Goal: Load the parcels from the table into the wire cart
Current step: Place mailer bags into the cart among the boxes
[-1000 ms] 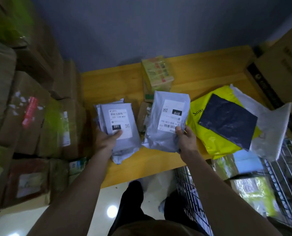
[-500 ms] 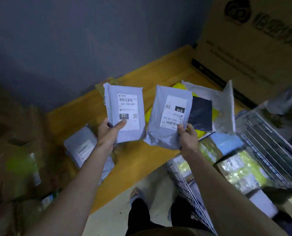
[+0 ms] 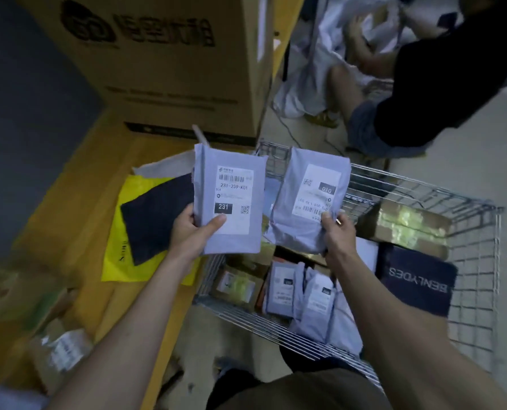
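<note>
Ahead of you a big printed cardboard box (image 3: 169, 63) stands on the table's far end. Beyond it, another person (image 3: 417, 84) crouches on the floor (image 3: 468, 161), handling white bags (image 3: 335, 34).

Clearance: wire cart (image 3: 471, 261) open from above.
Beneath the hands, grey mailers (image 3: 305, 294), a dark bag (image 3: 415, 282) and taped boxes (image 3: 406, 226) crowd the cart floor; left, yellow bag (image 3: 119, 255) covers the tabletop (image 3: 78, 184); beyond, a large carton (image 3: 169, 63) blocks passage.
</note>
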